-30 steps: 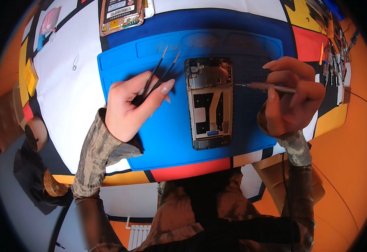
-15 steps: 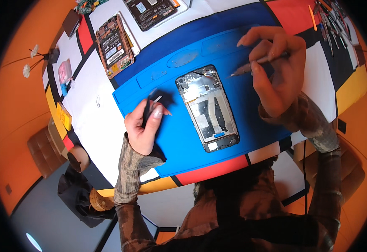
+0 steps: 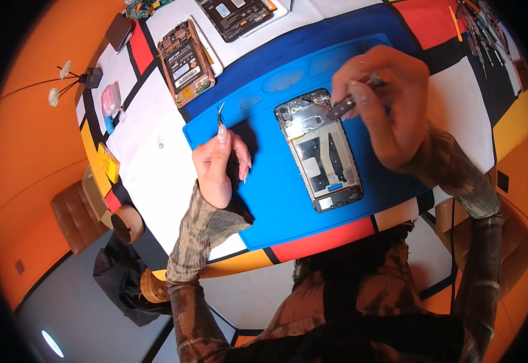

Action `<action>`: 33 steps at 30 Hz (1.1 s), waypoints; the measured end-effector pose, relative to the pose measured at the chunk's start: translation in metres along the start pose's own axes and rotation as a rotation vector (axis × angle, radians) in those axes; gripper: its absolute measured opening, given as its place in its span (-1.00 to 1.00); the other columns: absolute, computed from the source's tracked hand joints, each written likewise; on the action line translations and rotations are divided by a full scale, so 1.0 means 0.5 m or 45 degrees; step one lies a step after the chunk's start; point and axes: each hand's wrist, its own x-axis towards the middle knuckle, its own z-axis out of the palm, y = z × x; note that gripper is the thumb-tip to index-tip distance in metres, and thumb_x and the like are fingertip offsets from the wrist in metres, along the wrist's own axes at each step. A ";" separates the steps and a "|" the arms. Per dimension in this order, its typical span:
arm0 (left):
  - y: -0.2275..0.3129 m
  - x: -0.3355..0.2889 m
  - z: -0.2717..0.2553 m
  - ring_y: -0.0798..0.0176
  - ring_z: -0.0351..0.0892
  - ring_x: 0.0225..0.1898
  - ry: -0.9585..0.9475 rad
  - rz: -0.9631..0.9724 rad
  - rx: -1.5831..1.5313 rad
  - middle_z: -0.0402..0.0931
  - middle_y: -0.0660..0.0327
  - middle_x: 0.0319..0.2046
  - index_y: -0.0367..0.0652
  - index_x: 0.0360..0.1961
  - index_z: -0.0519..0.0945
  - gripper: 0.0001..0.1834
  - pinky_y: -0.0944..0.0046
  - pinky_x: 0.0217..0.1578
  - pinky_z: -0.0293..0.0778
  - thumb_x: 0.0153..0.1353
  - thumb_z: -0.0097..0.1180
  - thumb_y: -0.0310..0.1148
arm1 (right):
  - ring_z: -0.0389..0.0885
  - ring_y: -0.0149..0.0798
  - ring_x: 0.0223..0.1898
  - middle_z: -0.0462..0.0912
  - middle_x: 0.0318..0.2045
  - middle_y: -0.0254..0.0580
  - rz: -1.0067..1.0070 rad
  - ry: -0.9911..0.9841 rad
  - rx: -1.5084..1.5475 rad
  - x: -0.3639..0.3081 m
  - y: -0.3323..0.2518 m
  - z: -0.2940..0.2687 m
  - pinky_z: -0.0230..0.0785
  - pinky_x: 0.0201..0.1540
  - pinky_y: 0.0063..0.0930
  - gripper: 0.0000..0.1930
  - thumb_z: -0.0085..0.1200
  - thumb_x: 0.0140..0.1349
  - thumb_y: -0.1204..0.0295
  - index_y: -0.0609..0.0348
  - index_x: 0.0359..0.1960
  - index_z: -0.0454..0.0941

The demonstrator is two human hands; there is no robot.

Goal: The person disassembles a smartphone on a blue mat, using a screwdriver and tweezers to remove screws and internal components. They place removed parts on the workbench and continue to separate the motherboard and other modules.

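An opened phone (image 3: 319, 151) lies on the blue work mat (image 3: 270, 212), showing its metal frame, a flat ribbon cable and a reflective plate near the top. My left hand (image 3: 217, 163) is left of the phone, holding curved tweezers (image 3: 221, 114) with the tip upward. My right hand (image 3: 391, 103) is above the phone's upper right edge. Its fingers close on a slim dark pen-shaped tool (image 3: 343, 107), directed at the phone's top part. Whether the tool's tip touches the phone I cannot tell.
Beyond the mat lie a second opened phone (image 3: 186, 63) with its battery showing and another phone (image 3: 239, 18). Several slim tools (image 3: 484, 39) lie far right. At left are a yellow box (image 3: 108, 163), a pink pouch (image 3: 111, 100) and a dark flower vase (image 3: 92, 77).
My right hand has moved left, bringing its tool over the phone's top part. In my left hand the tweezers now point upward. The whole view has shifted slightly.
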 end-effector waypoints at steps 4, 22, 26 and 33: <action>0.000 -0.002 0.001 0.46 0.22 -0.79 -0.008 0.002 -0.028 0.30 0.25 -0.81 -0.32 -0.64 0.44 -0.43 0.49 -0.72 0.15 0.37 -0.34 -0.12 | 0.50 -0.44 -0.38 0.53 -0.38 -0.03 -0.093 -0.305 -0.279 0.023 -0.017 0.030 0.39 -0.28 -0.62 -0.88 -0.21 0.24 0.58 0.37 -0.23 0.30; -0.001 0.000 -0.010 0.52 0.30 -0.77 -0.060 -0.039 -0.075 0.32 0.34 -0.84 -0.27 -0.62 0.52 -0.57 0.53 -0.71 0.17 0.30 -0.13 -0.21 | 0.57 -0.33 -0.40 0.57 -0.43 -0.02 -0.242 -0.166 -0.189 -0.003 0.018 0.082 0.42 -0.37 -0.56 -0.90 -0.10 0.22 0.56 0.38 -0.30 0.38; 0.002 0.000 -0.012 0.52 0.31 -0.77 -0.068 -0.028 -0.068 0.33 0.33 -0.84 -0.27 -0.61 0.53 -0.56 0.52 -0.71 0.18 0.29 -0.11 -0.18 | 0.57 -0.29 -0.40 0.56 -0.41 -0.01 -0.171 -0.151 -0.176 0.001 0.016 0.083 0.41 -0.42 -0.59 -0.91 -0.07 0.20 0.57 0.38 -0.31 0.39; 0.000 0.000 -0.014 0.50 0.34 -0.76 -0.083 -0.011 -0.039 0.36 0.31 -0.80 -0.27 -0.57 0.54 -0.57 0.52 -0.71 0.21 0.29 -0.11 -0.16 | 0.57 -0.22 -0.32 0.50 -0.21 0.09 -0.344 -0.255 -0.448 0.020 0.009 0.095 0.48 -0.42 -0.55 -0.79 0.06 0.01 0.71 0.21 -0.57 0.27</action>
